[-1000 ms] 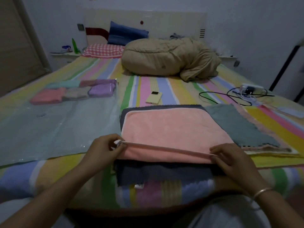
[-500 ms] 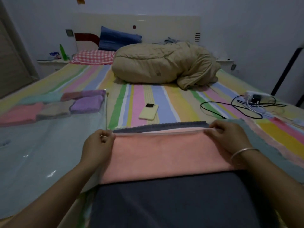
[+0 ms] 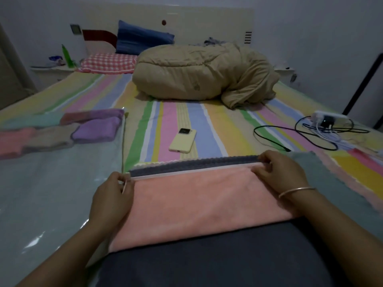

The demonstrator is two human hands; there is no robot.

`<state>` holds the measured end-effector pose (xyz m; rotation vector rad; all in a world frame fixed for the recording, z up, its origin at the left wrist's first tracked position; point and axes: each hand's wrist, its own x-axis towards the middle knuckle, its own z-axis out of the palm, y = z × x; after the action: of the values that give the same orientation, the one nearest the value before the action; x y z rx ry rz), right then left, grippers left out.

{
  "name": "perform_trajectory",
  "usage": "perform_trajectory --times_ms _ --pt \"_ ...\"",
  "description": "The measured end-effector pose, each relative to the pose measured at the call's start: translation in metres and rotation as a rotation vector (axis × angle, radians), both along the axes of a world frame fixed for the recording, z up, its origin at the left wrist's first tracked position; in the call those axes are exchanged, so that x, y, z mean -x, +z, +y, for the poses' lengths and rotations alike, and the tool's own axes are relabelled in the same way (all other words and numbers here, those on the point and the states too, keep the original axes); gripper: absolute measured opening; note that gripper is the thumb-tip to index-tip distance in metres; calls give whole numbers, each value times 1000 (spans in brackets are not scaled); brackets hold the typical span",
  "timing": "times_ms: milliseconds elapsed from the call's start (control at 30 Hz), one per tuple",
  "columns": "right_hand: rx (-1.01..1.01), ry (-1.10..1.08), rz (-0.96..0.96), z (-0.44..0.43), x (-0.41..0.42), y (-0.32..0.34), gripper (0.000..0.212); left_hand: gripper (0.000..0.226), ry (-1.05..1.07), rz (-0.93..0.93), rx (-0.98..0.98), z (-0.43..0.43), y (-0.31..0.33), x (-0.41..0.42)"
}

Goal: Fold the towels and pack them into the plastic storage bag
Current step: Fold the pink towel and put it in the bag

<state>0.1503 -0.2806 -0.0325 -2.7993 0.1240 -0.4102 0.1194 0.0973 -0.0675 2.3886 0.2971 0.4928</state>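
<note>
A pink towel [image 3: 199, 206] lies folded in half on a dark grey towel [image 3: 217, 264] in front of me. My left hand [image 3: 113, 195] pinches the pink towel's far left corner, and my right hand [image 3: 277, 170] pinches its far right corner. A grey-green towel [image 3: 339, 183] lies flat to the right, over other towels. On the left a clear plastic storage bag [image 3: 41, 193] is spread flat, with several folded towels inside at its far end, among them a purple towel [image 3: 95, 129].
A yellow phone [image 3: 183, 140] lies on the striped bed sheet just beyond the towels. A power strip with tangled cables [image 3: 323, 125] sits at the right. A bundled tan duvet [image 3: 203, 75] and pillows fill the head of the bed.
Both hands carried the pink towel's near edge up and over to its far edge, folding it in half. They still pinch the corners there.
</note>
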Motion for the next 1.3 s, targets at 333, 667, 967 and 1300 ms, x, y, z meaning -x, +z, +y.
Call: perform_trajectory --times_ms 333,667,967,1300 --pt "-980 -215 364 25 127 19 64 42 -463 -314 -448 -86 31 28" --pt "-1448 -384 -5 30 120 -6 54 84 -679 101 -769 -150 -14 32" --pt "-771 -127 -169 82 117 20 56 32 -553 -39 248 -121 14 54" --pt "-307 678 -63 220 143 16 53 24 -257 361 1233 -14 48 48"
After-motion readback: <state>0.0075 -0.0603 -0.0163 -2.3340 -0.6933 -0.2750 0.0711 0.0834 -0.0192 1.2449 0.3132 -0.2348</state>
